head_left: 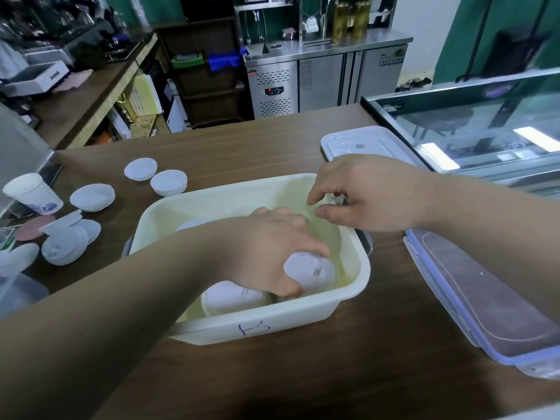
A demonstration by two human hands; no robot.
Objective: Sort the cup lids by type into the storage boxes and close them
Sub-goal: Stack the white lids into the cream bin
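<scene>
A cream storage box (348, 301) is seen at the middle of the wooden counter (242, 153), with a blue handwritten mark, seemingly "B", on its near wall. Inside it, a stack of white cup lids (312, 272) is gripped by the left hand (269, 247), fingers curled over the top; a second stack (231, 297) is lying just beside it in the box. The right hand (369, 195) is held over the box's far right corner, fingers loosely spread and nothing gripped. Loose white lids (92, 197) are scattered on the counter to the left, near a paper cup (31, 192). Two clear box covers are lying to the right, one near (485, 298), one far (363, 144). "FREEZING" may be read faintly on the steel fridge (327, 80) behind, though it is blurred.
</scene>
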